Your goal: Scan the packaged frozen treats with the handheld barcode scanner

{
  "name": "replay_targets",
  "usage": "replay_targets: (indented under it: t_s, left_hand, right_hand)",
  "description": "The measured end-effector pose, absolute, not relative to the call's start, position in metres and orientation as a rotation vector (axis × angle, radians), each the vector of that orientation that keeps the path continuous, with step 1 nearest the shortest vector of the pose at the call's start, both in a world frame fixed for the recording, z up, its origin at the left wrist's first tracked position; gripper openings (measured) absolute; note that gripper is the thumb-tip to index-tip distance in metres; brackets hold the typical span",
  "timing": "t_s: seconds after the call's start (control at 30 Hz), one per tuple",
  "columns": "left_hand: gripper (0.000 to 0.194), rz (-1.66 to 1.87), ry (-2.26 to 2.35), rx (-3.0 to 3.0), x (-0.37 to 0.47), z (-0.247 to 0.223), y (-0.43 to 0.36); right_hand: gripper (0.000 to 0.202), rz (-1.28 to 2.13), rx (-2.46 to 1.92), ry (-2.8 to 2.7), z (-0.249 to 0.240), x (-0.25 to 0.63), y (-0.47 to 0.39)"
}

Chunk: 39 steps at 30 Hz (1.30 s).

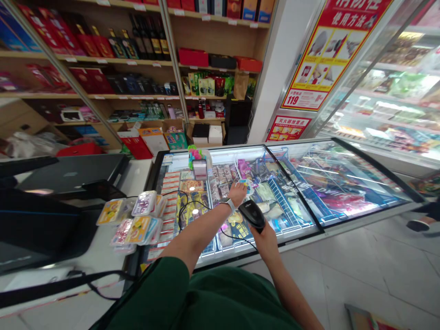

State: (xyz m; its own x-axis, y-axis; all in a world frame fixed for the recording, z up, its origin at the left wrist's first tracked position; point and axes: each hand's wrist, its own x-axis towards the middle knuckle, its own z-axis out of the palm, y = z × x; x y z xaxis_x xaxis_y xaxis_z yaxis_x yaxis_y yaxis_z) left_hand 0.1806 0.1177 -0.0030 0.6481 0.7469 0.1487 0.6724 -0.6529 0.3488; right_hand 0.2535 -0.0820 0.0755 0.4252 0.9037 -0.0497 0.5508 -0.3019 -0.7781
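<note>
My right hand (264, 234) is wrapped round the handle of a black barcode scanner (252, 214), just above the near edge of the glass-topped freezer (330, 228). To its left, my left hand (237, 193), with a watch on the wrist, reaches over the glass. Its fingers are bent round a small blue and white packet (246, 187) in front of the scanner's head. A thin black cable (237, 237) runs across the glass. Clear tubs with yellow and pink labels (139, 225) are piled on the counter at the left.
A colourful toy-like item (195, 155) and a small box (200, 169) stand on the freezer's far left part. Left are a black monitor (37, 229) and a dark laptop-like device (74, 173). Shelves (220, 68) rise behind. A person's foot (418, 225) shows at the right.
</note>
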Motion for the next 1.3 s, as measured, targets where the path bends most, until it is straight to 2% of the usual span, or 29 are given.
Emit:
replay_targets:
  t_s: [0.17, 0.5, 0.83, 1.3]
  left_hand:
    - [0.025, 0.487, 1.087, 2.509, 0.164, 0.001, 0.113]
    - [0.016, 0.91, 1.231, 1.891, 0.1, 0.007, 0.09]
    - [0.041, 1.026, 1.34, 0.975, 0.025, -0.017, 0.028]
    - [0.04, 1.169, 1.314, 0.851, -0.009, 0.009, -0.002]
  right_hand:
    - [0.033, 0.639, -1.945, -1.257, 0.076, 0.248, -0.079]
    - [0.038, 0.694, -1.904, -1.303, 0.077, 0.243, -0.08]
    - [0.036, 0.722, -1.876, -1.384, 0.077, 0.234, -0.077]
    - [0.029, 0.771, -1.813, -1.573, 0.087, 0.215, -0.078]
